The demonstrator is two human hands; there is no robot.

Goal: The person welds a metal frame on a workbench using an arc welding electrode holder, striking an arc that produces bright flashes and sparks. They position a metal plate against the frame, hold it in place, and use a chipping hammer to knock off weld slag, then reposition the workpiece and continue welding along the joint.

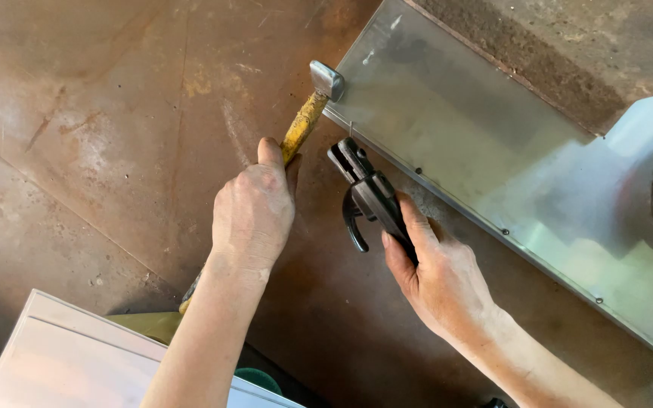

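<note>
You are looking down on a rusty brown steel floor plate [115,136], scuffed and streaked with pale scratches, with a thin seam running diagonally across its left part. At the upper right, beyond the sheet metal, you see a strip of rough, dark gritty ground [546,53]. At the lower left a pale, whitish flat panel [69,363] juts in from the bottom edge, with a dull yellow-green piece [153,325] at its upper edge. Light is soft and even, brightest toward the right edge, throwing gentle shadows on the plate.
</note>
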